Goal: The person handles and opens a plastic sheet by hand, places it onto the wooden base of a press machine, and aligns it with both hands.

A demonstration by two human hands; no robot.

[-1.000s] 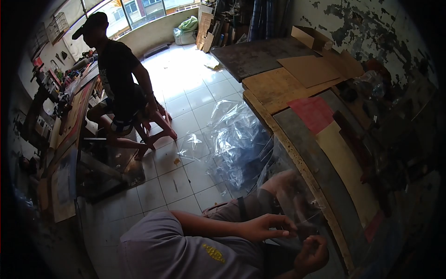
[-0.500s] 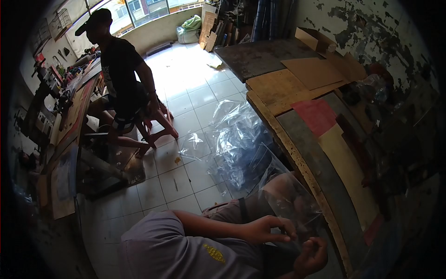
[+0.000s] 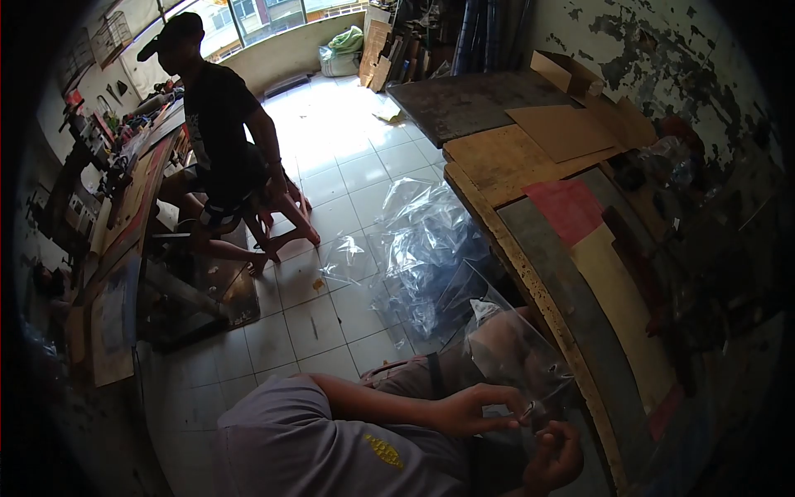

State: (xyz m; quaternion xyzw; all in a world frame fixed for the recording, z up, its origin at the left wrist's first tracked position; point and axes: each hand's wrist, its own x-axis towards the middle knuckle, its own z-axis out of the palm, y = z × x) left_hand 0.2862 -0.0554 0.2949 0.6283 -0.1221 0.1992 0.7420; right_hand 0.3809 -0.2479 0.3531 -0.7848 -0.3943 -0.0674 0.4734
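Shifted plastic sheet [image 3: 520, 344]; long axis diagonal

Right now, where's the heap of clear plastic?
In the head view, the heap of clear plastic lies mid-picture on the tiled floor, just left of the workbench.

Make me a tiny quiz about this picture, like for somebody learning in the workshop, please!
1. True or false: the left hand and right hand are far apart.

2. Pick one. The red sheet lies on:
A. the floor
B. the bench
C. the wall

3. Fill in: the other person wears a dark ____ on their head.

Key:
1. False; they are close together, by the clear plastic.
2. B.
3. Cap.
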